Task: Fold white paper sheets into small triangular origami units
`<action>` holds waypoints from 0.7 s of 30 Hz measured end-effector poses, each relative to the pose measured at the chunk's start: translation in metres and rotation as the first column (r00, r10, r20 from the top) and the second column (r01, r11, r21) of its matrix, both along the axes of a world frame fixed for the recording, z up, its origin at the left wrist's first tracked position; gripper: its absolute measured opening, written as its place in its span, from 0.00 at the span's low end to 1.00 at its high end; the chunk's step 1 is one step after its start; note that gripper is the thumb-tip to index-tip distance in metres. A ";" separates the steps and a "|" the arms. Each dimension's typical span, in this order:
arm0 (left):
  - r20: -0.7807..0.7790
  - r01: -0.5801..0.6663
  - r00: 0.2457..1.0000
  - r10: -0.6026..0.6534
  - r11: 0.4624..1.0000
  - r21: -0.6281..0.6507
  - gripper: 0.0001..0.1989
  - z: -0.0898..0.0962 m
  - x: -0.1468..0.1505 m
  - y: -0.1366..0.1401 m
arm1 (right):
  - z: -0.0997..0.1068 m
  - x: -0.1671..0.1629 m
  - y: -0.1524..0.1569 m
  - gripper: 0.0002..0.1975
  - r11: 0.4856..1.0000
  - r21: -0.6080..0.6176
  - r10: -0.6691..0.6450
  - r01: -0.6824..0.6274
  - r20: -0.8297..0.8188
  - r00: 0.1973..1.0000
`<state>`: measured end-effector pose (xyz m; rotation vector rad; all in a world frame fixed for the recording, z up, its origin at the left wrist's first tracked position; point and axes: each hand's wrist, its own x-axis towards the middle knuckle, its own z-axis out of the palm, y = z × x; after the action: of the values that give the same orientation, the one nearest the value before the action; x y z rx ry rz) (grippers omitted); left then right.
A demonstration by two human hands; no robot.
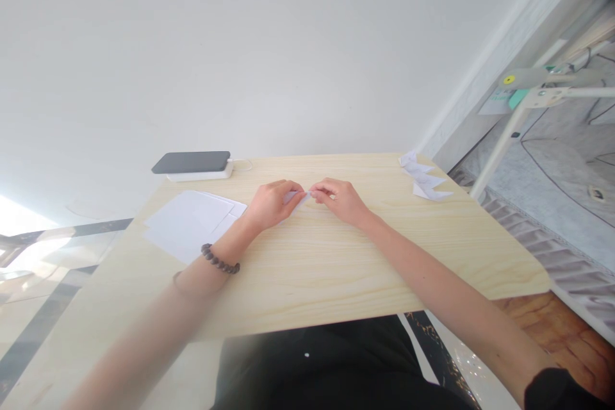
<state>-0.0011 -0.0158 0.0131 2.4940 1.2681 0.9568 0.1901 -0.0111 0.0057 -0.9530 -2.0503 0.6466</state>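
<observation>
Bridging the small gap between both hands, a small folded piece of white paper [301,202] is held low over the middle of the table, toward its far side. The left hand [275,205] pinches it between thumb and fingers, covering much of it, so its full shape is hidden. The right hand [340,198] has its thumb and fingertips pressed together on the paper's right end, the other fingers curled in.

A dark beaded bracelet [220,261] circles the left wrist, with a thin band farther up that forearm. Just beside the left hand, loose white sheets [187,221] lie flat and overlapping, partly behind the wrist. Beyond them, near the far left corner, a black-faced phone [192,161] rests on a white box [202,175], and a thin white cable [244,163] curls from its right end.

Well to the right of the hands, folded paper pieces [423,179] with pointed tips sit in a row near the far right corner.

Under everything is the pale wood-grain table [298,282], its far edge along a plain whitish wall [288,57]. A white metal frame [504,141] stands to the right, and black clothing [327,365] shows below the near edge.
</observation>
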 end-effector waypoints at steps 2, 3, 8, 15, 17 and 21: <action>-0.029 0.013 1.000 -0.012 1.000 0.026 0.14 0.001 -0.001 0.000 | 0.000 0.000 0.000 0.10 1.000 0.020 0.010 -0.010 0.032 0.999; -0.044 0.019 0.999 -0.018 0.999 0.035 0.14 0.001 -0.001 0.000 | 0.000 0.001 0.000 0.10 0.999 0.037 0.015 -0.016 0.050 0.999; -0.058 0.037 0.998 -0.034 0.998 0.045 0.13 0.003 -0.001 -0.001 | -0.001 0.002 0.001 0.10 0.995 0.093 0.033 -0.041 0.087 0.996; 0.010 0.082 0.997 -0.081 0.995 -0.059 0.12 0.004 -0.002 0.001 | -0.003 0.002 0.000 0.10 0.999 0.034 0.007 -0.009 0.062 0.998; 0.070 0.089 0.994 -0.079 0.985 -0.146 0.12 0.004 -0.002 0.001 | -0.002 0.001 0.000 0.11 1.000 0.009 -0.019 0.018 0.044 0.999; 0.169 0.117 0.983 -0.070 0.951 -0.287 0.13 0.007 -0.002 -0.001 | 0.001 0.002 -0.002 0.12 0.999 -0.030 -0.016 0.017 0.045 0.999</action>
<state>-0.0035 -0.0171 0.0199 2.1829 1.1382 0.8508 0.1917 -0.0131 0.0063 -1.0094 -2.0750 0.6542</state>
